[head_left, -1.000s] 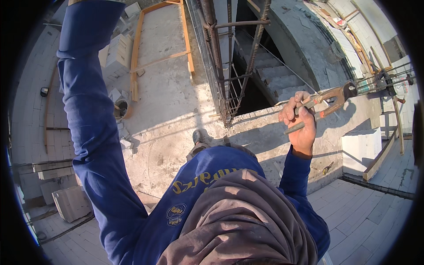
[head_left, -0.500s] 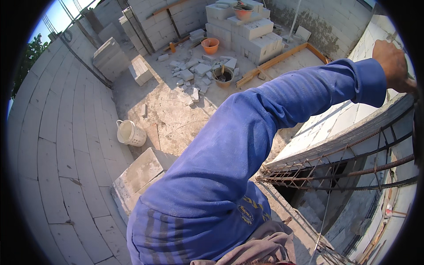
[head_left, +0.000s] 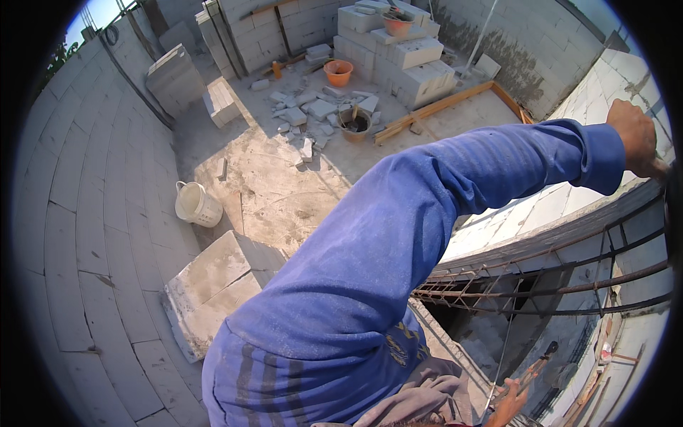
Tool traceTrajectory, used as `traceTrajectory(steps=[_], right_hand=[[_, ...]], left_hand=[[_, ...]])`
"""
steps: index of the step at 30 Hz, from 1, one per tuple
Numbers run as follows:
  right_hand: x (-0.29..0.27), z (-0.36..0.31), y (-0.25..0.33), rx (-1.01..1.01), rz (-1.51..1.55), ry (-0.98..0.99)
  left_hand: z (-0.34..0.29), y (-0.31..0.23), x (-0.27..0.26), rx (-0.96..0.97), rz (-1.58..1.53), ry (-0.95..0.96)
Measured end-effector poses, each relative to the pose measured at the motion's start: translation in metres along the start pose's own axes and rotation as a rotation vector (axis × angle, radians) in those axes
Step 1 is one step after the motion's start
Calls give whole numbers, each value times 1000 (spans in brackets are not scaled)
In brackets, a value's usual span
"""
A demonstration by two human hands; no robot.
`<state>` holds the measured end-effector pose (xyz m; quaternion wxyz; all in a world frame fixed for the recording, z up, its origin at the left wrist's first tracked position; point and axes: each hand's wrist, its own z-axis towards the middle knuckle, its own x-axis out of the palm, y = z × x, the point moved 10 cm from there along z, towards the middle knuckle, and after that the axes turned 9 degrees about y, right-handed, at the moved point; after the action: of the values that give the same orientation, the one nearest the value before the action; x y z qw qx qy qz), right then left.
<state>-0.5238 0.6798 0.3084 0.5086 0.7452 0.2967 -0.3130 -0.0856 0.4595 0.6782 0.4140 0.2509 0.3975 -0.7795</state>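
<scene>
My left arm, in a dusty blue sleeve, stretches across from lower left to upper right. At its end my left hand (head_left: 633,136) is closed at the right rim, near the upper ends of a rebar cage (head_left: 569,290); what its fingers grip is lost in the dark edge. My right hand (head_left: 508,403) shows low on the right, its fingers closed round a slim long-handled tool with a dark tip (head_left: 539,359). The tool points up and right, below the rebar cage. A thin pale line (head_left: 504,349) runs down next to this hand.
A pale block wall (head_left: 99,256) curves along the left. Nearby stand large blocks (head_left: 213,285) and a white bucket (head_left: 198,205). Farther off lie broken block pieces (head_left: 321,109), a mortar bucket (head_left: 354,124), an orange tub (head_left: 338,72) and a timber frame (head_left: 441,107). A deep opening (head_left: 491,331) drops under the rebar.
My right hand has come into view at the lower right with the slim tool. My left hand stays closed at the right rim. The view has shifted slightly.
</scene>
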Motion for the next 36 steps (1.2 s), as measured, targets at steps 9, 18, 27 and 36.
traceTrajectory(steps=[9,18,27,36], right_hand=[[-129,-33,91,-246,-13,-346],[-164,-60,207,-454,-193,-502],[-213,-110,276,-612,-502,-796],[-213,-94,353,-738,-875,-1206]], left_hand=[[-11,3,-9,-24,-49,-14],[-27,17,-33,146,-1,-71],[-19,-15,-17,190,-189,-46],[-26,-19,-23,193,-104,-77]])
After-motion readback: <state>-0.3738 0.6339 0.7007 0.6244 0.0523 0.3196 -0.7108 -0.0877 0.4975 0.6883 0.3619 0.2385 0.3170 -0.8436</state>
